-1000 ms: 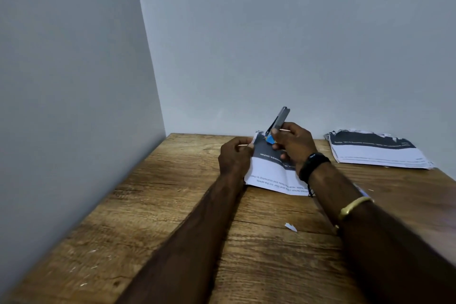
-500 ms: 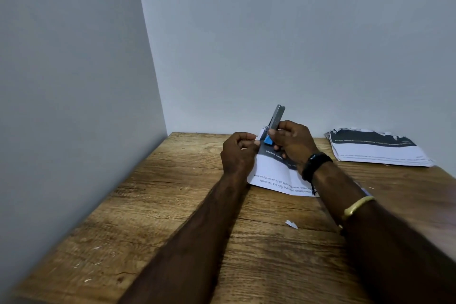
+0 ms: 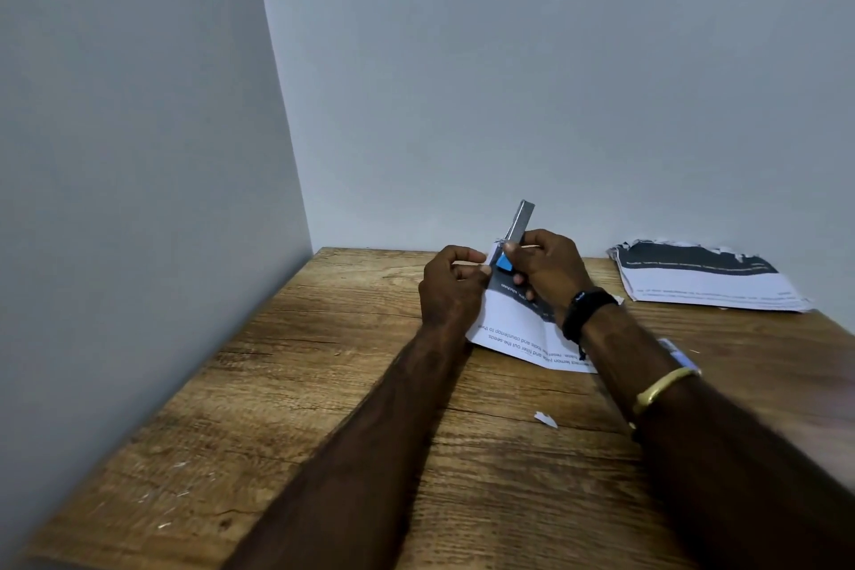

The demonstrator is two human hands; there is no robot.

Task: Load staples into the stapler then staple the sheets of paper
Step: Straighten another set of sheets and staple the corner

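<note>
Grey stapler [image 3: 522, 222], base pinched in right hand [image 3: 550, 275] fingers [image 3: 539, 245]

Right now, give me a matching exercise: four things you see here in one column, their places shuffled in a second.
1. small blue and grey metal stapler
2. far stack of black-banded printed sheets
3. tiny torn white paper scrap
4. black wristband

A. on the wooden table between the forearms
B. round the right wrist
C. by the back wall, far right
D. gripped by the right hand over the near printed sheet that the left hand pinches

Pairs: 1-D, 2-C, 3-A, 4-B
</note>
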